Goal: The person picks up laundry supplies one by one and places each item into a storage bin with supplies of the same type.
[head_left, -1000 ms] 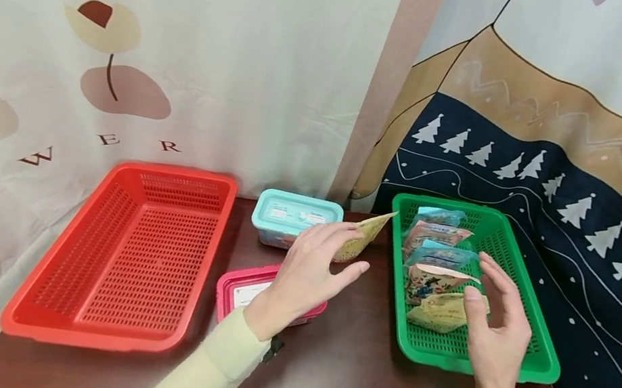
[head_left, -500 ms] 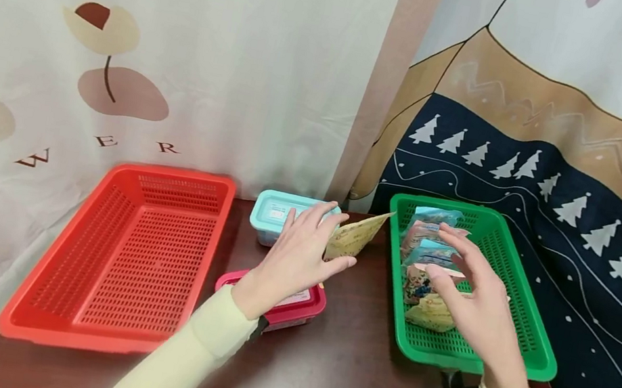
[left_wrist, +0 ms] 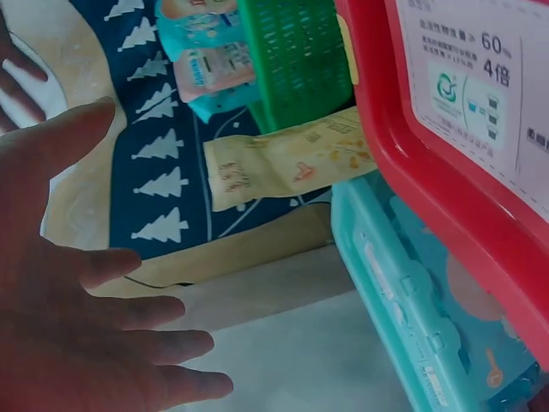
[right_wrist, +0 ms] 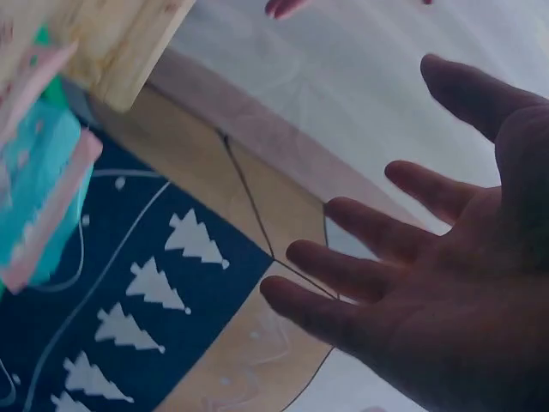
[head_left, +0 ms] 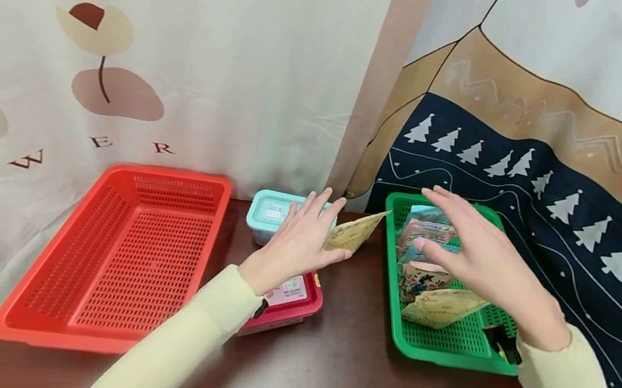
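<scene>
In the head view my left hand hovers with spread fingers over a teal-lidded box and a red-lidded box, holding nothing. Just right of its fingers a yellow packet stands tilted on the table. My right hand, also empty with fingers extended, hangs above the green basket. Inside that basket stand a row of packets: pink, flowered and yellow, with blue ones partly covered by others. Both wrist views show palms with straight, separated fingers.
A red basket with nothing in it sits at the left of the brown table. Behind the table hangs a pale curtain, and at the right a dark blue cloth with white trees.
My right hand has moved up and left, from the basket's near right part to over its far part. My left hand has shifted slightly left, its fingers spreading. The view has drifted slightly.
</scene>
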Demonstrator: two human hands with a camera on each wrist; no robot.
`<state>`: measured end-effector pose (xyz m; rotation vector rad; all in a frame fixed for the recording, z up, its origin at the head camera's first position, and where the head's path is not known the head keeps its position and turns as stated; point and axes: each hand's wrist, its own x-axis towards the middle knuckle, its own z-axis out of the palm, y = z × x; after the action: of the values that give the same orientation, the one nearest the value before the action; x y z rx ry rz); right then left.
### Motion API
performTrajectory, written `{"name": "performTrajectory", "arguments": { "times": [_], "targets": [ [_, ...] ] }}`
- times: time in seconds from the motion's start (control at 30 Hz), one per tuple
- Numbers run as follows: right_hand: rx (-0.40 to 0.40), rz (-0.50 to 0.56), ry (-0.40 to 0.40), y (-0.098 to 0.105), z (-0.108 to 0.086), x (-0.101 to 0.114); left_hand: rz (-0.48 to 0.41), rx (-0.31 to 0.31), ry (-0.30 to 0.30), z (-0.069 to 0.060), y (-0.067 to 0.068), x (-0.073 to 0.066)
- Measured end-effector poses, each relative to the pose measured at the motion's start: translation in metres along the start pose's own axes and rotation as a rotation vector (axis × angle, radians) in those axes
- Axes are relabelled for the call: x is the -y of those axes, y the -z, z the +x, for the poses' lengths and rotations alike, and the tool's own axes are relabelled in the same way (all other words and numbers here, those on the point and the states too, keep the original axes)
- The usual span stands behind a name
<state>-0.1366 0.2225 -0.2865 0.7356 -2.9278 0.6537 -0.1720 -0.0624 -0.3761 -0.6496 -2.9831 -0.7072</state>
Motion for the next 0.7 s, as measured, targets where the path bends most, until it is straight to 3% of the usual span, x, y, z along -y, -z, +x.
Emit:
{"name": "performTrajectory", "arguments": {
  "times": [0.2,0.33,0.47,0.57,0.7],
  "targets": [
    [0.077,-0.064,0.098,0.000,0.031,-0.013,-0.016,-0.010,0.037,0.014,-0.005,0.001],
    [0.151,-0.096,0.096,-0.004,0.050,-0.025,-0.002,-0.034,0.036,0.024,-0.010,0.000],
    [0.189,-0.202,0.109,-0.007,0.068,-0.034,0.031,-0.044,0.029,0.033,-0.014,0.000],
    [0.210,-0.286,0.120,-0.011,0.080,-0.038,0.038,-0.026,0.039,0.038,-0.018,0.000],
    [0.266,-0.324,0.101,-0.020,0.094,-0.043,0.032,0.019,0.060,0.043,-0.024,0.002]
  ]
}}
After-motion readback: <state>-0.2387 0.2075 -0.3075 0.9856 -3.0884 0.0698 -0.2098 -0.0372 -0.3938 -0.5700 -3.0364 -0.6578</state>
